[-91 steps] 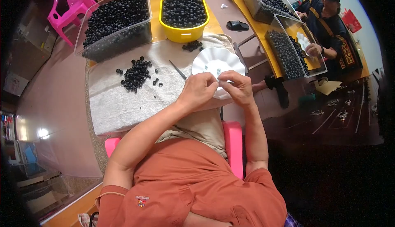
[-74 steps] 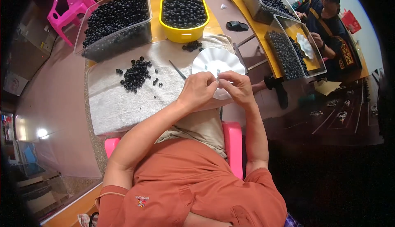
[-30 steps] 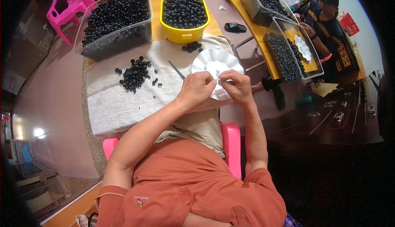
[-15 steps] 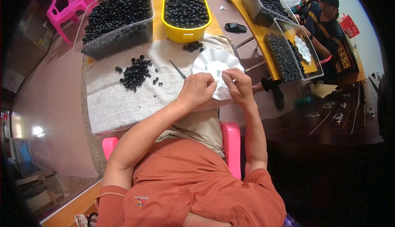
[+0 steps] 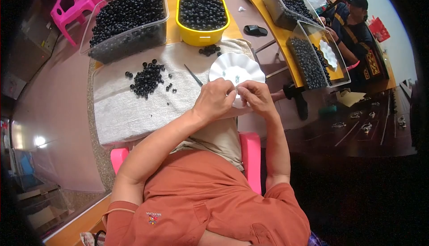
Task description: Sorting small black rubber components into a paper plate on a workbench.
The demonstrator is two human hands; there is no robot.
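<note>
Over the near side of a white scalloped plate (image 5: 223, 63), my left hand (image 5: 215, 97) and my right hand (image 5: 256, 98) meet at the fingertips. Both are closed in a pinch; whatever lies between the fingers is too small to make out. Tiny greenish-dark bits (image 5: 237, 80) rest on the plate. Beside my left hand, a slim dark pointed tool (image 5: 192, 74) lies on the pale cloth (image 5: 116, 118). Farther left on the cloth sits a loose pile of small black ring-shaped pieces (image 5: 147, 80), with a few strays around it.
Behind the cloth stand a clear bin (image 5: 127, 52) and a yellow tub (image 5: 203, 37), both full of black pieces. A few more pieces (image 5: 209, 50) lie before the tub. At right, a co-worker (image 5: 355, 27) sits by another table with clear bins (image 5: 308, 63).
My right hand has come left and slightly down, so its fingertips now meet those of my left hand. The left hand has barely moved. The co-worker's arm has shifted.
</note>
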